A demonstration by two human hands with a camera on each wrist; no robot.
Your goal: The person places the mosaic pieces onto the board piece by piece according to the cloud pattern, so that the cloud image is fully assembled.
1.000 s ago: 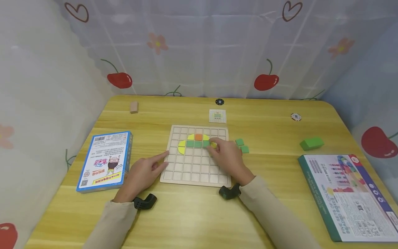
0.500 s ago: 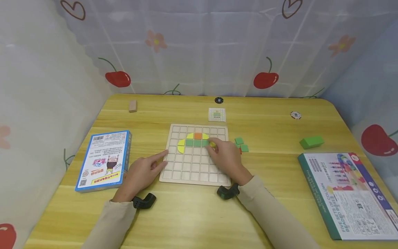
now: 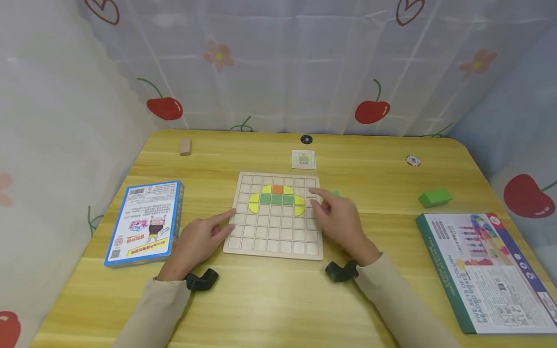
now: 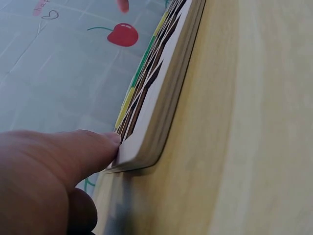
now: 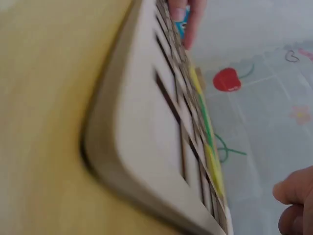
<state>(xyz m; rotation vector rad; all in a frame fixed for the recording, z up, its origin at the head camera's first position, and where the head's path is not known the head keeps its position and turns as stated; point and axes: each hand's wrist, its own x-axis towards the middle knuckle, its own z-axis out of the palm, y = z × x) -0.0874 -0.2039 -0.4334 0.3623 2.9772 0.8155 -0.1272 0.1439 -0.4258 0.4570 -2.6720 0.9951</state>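
A pale wooden grid board (image 3: pixel 273 247) lies mid-table with flat tiles in its squares. An orange tile (image 3: pixel 277 189) sits above a row of green tiles (image 3: pixel 276 199), with curved yellow tiles (image 3: pixel 254 208) on both sides. My left hand (image 3: pixel 198 240) touches the board's left edge with thumb and index finger; in the left wrist view a fingertip (image 4: pixel 111 139) rests at the board's corner. Over the board's right edge hovers my right hand (image 3: pixel 341 220), thumb and index finger apart and nothing between them. It mostly hides a loose green tile (image 3: pixel 335 194).
A small pattern card (image 3: pixel 303 159) and a black chip (image 3: pixel 306 139) lie behind the board. A blue-edged box (image 3: pixel 145 224) lies left; a larger box (image 3: pixel 487 275) lies right, near a green block (image 3: pixel 436 197). Farther back are a wooden block (image 3: pixel 185 147) and a white chip (image 3: pixel 413 160).
My right hand has moved right, off the rightmost green tile, which stays in its square. Its move uncovers the yellow tiles on the right and covers most loose tiles. My left hand stays put.
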